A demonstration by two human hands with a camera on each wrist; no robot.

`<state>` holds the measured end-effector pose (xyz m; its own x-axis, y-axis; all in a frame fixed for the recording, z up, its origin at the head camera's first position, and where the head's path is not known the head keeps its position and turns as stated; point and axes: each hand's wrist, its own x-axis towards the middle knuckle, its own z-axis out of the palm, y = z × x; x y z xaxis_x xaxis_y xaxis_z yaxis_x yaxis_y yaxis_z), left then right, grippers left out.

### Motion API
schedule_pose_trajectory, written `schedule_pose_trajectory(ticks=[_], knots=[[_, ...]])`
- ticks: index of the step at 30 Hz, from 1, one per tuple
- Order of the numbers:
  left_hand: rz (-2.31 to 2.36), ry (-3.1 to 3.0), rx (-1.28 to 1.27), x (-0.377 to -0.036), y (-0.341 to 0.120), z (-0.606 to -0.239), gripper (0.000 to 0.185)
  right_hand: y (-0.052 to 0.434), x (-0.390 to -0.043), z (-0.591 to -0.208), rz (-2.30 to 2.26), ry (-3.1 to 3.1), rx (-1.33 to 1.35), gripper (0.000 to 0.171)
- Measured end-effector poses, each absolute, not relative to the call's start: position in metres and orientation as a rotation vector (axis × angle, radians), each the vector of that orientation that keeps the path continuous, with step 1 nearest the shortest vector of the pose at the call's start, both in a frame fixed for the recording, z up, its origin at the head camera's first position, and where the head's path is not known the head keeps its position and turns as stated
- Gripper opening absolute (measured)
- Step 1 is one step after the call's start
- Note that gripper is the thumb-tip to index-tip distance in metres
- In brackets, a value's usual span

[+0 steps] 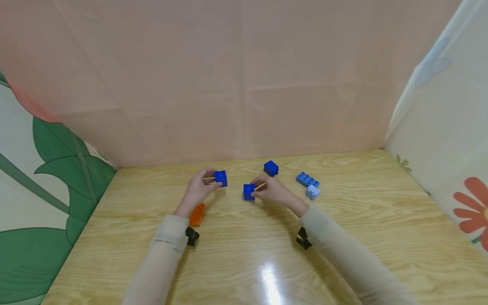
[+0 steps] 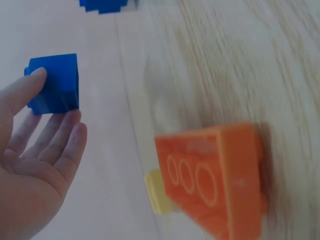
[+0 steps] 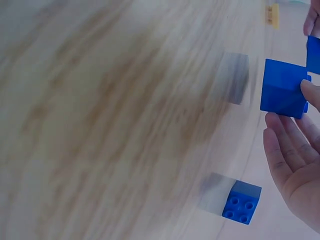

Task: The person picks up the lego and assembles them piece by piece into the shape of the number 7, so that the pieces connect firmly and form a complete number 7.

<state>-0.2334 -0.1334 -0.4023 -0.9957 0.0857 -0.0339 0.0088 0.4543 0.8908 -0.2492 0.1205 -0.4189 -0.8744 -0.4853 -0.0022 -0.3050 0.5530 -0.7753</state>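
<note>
A blue block (image 1: 221, 178) is pinched by its sides between thumb and fingers of the left hand (image 1: 199, 189); a second blue block (image 1: 248, 192) is pinched likewise by the right hand (image 1: 275, 190), a gap being left between the two. Both are held above the table (image 1: 114, 237), studs up; by gripping opposite sides, tops and undersides are probably kept free. A third blue block (image 1: 271, 168) is left on its side at the far edge, likely clear of the hands' working space. At right, a long brick (image 1: 307, 179) is set just beside a pale block (image 1: 313, 192). An orange brick (image 1: 197, 214) is seen near left, its hollow side exposed, with a yellow piece (image 2: 159, 191) beyond.
</note>
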Motion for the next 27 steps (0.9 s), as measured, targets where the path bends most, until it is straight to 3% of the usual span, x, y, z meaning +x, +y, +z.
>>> schedule_pose_trajectory(ticks=[19, 27], knots=[[1.655, 2.554, 0.150, -0.229, -0.107, -0.403, 0.045, 0.111, -0.246, -0.423, -1.150, 2.562, -0.577, 0.036], [1.667, 2.556, 0.170, -0.229, -0.101, -0.404, 0.044, 0.110, -0.247, -0.422, -1.180, 2.589, -0.614, 0.053]])
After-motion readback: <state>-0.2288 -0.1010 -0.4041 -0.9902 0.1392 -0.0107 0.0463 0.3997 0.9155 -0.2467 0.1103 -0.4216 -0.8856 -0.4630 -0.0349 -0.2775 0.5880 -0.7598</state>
